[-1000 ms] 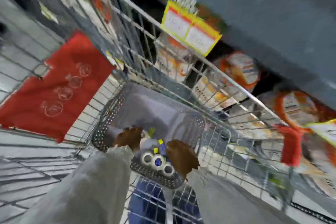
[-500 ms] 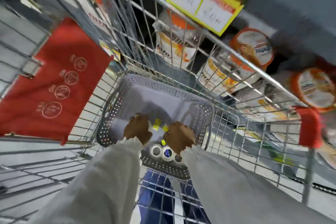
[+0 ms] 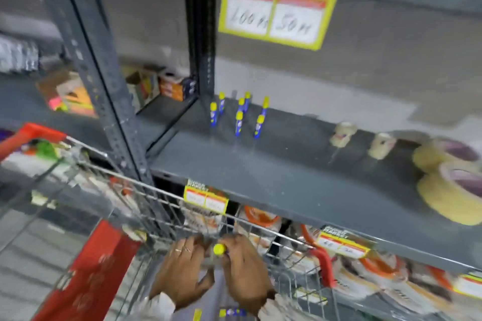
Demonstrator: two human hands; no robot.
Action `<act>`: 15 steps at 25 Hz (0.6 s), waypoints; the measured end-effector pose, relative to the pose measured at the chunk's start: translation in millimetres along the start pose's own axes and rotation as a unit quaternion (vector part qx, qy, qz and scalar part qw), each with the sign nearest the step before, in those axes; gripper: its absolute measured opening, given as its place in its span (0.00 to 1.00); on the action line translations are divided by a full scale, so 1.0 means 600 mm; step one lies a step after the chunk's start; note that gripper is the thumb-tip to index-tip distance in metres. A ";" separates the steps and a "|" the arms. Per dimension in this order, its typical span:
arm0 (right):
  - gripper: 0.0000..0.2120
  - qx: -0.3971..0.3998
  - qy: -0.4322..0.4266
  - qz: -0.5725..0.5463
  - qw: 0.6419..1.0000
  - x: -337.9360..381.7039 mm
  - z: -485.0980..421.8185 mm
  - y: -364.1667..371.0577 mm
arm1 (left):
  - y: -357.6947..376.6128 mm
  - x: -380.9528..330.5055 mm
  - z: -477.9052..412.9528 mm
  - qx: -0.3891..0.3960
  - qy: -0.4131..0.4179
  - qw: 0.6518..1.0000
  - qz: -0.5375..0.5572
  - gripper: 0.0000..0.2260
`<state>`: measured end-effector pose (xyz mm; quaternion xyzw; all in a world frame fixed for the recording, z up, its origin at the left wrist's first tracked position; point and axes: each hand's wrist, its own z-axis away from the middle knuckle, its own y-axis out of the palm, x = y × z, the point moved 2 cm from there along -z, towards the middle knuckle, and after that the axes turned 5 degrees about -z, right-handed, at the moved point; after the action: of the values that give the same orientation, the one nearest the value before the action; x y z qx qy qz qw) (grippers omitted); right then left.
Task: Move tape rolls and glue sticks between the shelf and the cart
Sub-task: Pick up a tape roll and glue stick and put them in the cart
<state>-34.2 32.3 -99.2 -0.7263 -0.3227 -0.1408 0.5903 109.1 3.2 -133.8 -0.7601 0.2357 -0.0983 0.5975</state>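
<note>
Two hands low in the centre of the frame, above a wire cart [image 3: 146, 206] with red trim. Right hand [image 3: 245, 271] curled closed around a glue stick [image 3: 219, 249], only the yellow cap showing past the fingers, pointing up and slightly left toward the shelf; body hidden in the fist, so long axis judged roughly upright, tilted away from the camera. Left hand [image 3: 182, 273] just beside it, fingers loosely spread and touching or nearly touching the right hand (rings on two fingers); whether holding anything, impossible to tell.

Grey metal shelf [image 3: 260, 180] across the middle of the frame, above and beyond the hands. Six standing glue sticks [image 3: 238, 114] in a loose cluster at upper centre, upright, yellow caps on top, blue bodies. Bare shelf surface between that cluster and the shelf's near edge. Small tape rolls [image 3: 362, 138] to the right, large tape rolls [image 3: 448, 177] at the far right edge. Yellow price sign [image 3: 276, 13] hanging at top.

Likely step: carrying the held stick from cart to shelf. Cluster lying up and slightly right of the right hand, the nearer hand; stick already cap-up, so little turning needed before standing it.
</note>
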 end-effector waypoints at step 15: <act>0.04 -0.316 0.201 -0.044 0.926 -0.246 -0.056 -0.355 | -0.029 -0.310 -0.417 0.064 0.033 0.964 0.257 0.35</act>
<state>-274.2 -23.9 -13.6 -0.8169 -0.1677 -0.4042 0.3757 -156.6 -120.8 -25.6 -0.6304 0.4358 0.0184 0.6422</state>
